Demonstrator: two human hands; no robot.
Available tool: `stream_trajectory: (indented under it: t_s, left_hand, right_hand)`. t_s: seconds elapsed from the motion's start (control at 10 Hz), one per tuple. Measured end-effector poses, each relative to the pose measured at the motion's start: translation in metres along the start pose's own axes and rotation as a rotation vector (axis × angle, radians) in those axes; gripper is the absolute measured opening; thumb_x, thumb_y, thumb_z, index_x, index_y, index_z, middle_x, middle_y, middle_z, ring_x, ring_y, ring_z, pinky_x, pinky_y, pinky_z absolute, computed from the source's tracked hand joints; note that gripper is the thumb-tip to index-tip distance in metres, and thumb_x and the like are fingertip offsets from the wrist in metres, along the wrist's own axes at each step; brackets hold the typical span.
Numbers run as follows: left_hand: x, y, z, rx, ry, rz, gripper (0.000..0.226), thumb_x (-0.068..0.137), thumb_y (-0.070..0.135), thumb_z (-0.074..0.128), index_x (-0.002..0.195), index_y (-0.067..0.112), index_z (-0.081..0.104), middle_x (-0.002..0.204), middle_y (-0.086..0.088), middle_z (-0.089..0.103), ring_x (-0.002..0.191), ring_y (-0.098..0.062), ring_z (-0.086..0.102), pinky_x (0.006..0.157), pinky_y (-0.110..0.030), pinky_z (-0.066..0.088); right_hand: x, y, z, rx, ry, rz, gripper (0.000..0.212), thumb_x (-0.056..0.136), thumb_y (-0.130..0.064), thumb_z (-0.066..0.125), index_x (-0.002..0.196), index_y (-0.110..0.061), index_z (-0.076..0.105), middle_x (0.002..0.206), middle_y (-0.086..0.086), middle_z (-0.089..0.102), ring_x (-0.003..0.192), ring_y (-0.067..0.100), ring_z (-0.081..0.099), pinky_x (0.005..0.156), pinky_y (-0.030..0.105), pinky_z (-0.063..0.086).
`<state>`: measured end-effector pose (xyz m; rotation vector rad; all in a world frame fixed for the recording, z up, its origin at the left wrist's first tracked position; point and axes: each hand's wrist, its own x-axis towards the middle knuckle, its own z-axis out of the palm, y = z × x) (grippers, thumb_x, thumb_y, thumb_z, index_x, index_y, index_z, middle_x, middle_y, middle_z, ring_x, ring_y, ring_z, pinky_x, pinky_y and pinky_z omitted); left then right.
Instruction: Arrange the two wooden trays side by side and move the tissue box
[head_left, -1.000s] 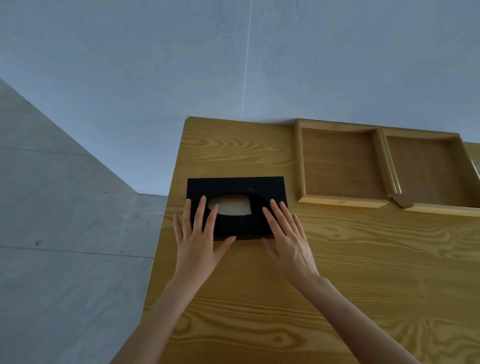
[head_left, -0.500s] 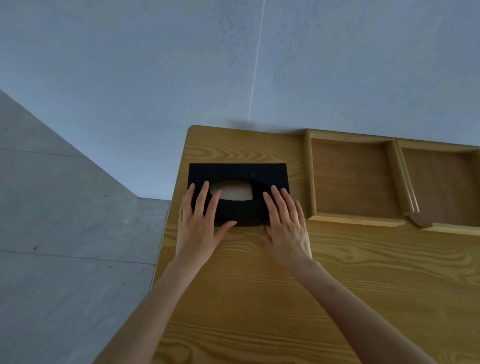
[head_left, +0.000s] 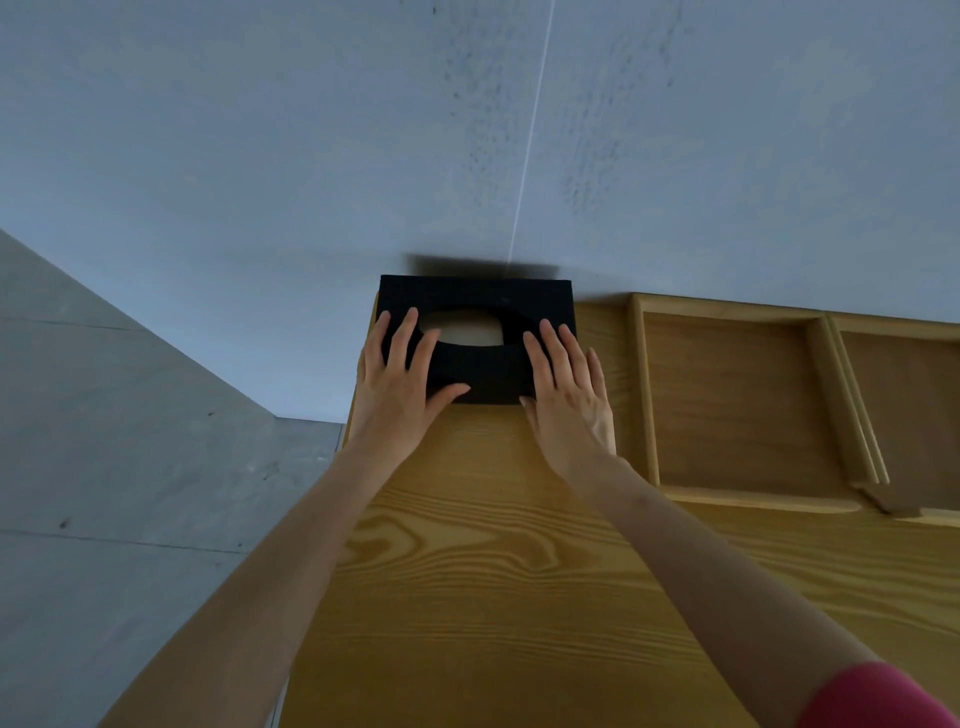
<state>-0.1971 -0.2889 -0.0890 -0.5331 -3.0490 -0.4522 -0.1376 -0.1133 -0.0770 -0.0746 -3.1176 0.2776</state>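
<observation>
a black tissue box (head_left: 480, 364) is seen at the far left corner of the wooden table (head_left: 519, 597), its far edge set against the pale wall (head_left: 467, 130), where a dark shadow is cast just above it. a pale oval opening is shown in the top of the tissue box. the left hand (head_left: 397, 382) is laid flat on the left part of the tissue box, fingers spread over its top and the thumb stretched along its near edge. the right hand (head_left: 569, 395) is laid flat on the right part of the tissue box, fingers extended and held close together, with the palm over the near right corner. nothing is gripped by either hand; both are pressed open against the box. to the right of the tissue box, a shallow wooden tray (head_left: 647, 395) is placed just beside it, and a second wooden tray (head_left: 950, 517) is set against the right side of the first, partly cut off by the frame edge. the rims of the two trays are touching, though the near ends are seen slightly out of line. a pink sleeve (head_left: 878, 696) is seen on the right arm, well nearer than the tissue box. a grey floor (head_left: 130, 467) is seen to the left of the tissue box.
</observation>
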Motion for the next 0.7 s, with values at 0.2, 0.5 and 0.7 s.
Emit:
stream_trajectory:
  t_s: [0.2,0.5,0.7]
  left_hand:
    - [0.024,-0.007,-0.001,0.02,-0.001,0.03,0.067,0.082,0.051,0.05,0.134,0.011,0.039,0.151,-0.014,0.027,0.14,-0.036,0.015,0.109,-0.052,0.027]
    - [0.032,-0.013,-0.01,0.098,-0.116,0.058,0.072,0.084,0.054,0.043,0.141,0.013,0.026,0.156,-0.011,0.014,0.143,-0.034,0.004,0.112,-0.056,0.015]
    - [0.032,-0.009,-0.016,0.149,-0.208,0.036,0.08,0.088,0.055,0.035,0.146,0.017,-0.003,0.157,-0.008,-0.006,0.142,-0.031,-0.012,0.113,-0.05,-0.008]
  right_hand:
    - [0.021,0.001,0.001,-0.017,0.018,0.004,0.069,0.091,-0.02,0.053,0.145,-0.014,0.01,0.156,0.008,0.014,0.144,0.024,0.009,0.117,0.041,0.008]
    - [0.022,-0.002,0.001,0.019,0.0,0.002,0.07,0.091,-0.018,0.051,0.146,-0.015,0.007,0.157,0.008,0.009,0.144,0.024,0.005,0.117,0.041,0.006]
    - [0.027,0.003,-0.02,0.025,-0.074,-0.044,0.067,0.092,-0.027,0.049,0.145,-0.018,0.011,0.157,0.005,0.012,0.144,0.02,0.006,0.118,0.04,0.004]
